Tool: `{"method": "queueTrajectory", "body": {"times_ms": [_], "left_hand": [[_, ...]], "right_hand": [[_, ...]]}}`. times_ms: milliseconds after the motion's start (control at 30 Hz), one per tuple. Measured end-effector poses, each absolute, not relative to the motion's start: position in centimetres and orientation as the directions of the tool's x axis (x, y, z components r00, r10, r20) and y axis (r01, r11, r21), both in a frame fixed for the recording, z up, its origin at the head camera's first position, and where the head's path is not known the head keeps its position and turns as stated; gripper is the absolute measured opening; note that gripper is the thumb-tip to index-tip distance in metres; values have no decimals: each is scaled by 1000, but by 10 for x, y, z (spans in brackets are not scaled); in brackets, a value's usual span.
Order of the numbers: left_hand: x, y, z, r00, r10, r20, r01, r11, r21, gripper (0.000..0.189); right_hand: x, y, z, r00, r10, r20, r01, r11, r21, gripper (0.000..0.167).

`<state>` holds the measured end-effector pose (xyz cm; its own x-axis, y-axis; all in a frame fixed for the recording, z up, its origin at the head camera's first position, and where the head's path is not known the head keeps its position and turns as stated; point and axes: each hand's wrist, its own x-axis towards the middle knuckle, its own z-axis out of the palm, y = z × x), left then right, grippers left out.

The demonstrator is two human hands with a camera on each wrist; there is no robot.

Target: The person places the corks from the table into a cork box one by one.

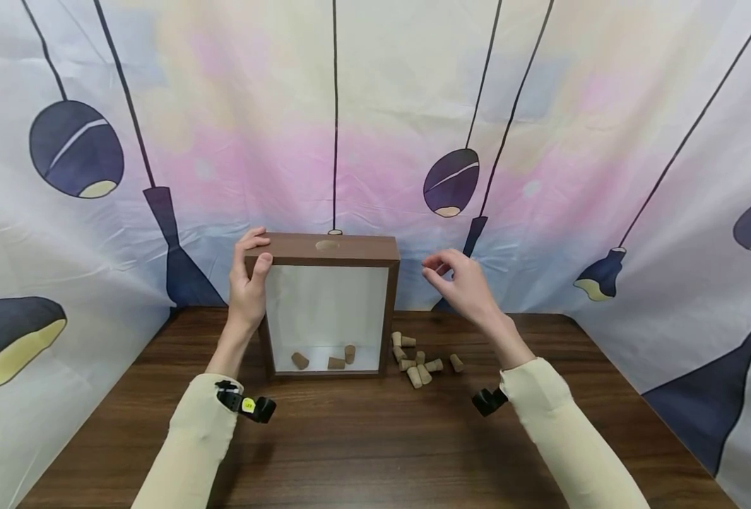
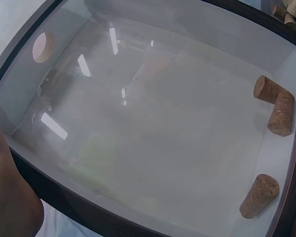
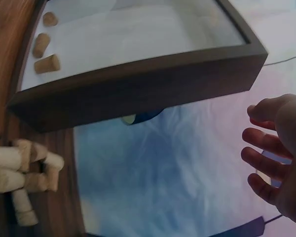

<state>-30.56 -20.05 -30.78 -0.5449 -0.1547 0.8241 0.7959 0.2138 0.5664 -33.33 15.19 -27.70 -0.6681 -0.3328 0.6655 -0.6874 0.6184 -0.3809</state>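
While the left hand [image 1: 246, 291] is gripping the upper left corner of a brown framed box [image 1: 369, 247] in the head view, the right hand [image 1: 465, 284] is hovering beyond the opposite side, fingers loosely bent, holding nothing. The box is standing upright beside the left grip, three corks [image 1: 336, 363] lying inside, well below it; loose corks [image 1: 424, 375] are lying below the right hand. The step in hand seems to be feeding corks through the round opening [image 1: 327, 245] near the left fingers; the next move is probably calling for a light pinch on a loose cork. Beneath both hands a wood-grained table [image 1: 337, 445] is bearing the box; behind them a cloth backdrop [image 1: 375, 155] is hanging.

In the left wrist view, part of the gripping hand is showing, the enclosed corks lying far from it.

In the right wrist view, the empty hand is hanging apart from the box and loose corks.
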Motion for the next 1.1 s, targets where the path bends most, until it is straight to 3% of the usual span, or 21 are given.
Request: {"method": "queueTrajectory", "body": {"times_ms": [1100], "left_hand": [[-305, -201, -306, -547, -154, 823, 799, 197, 568, 39]], "right_hand": [[-345, 211, -379, -862, -347, 368, -495, 728, -474, 13]]}}
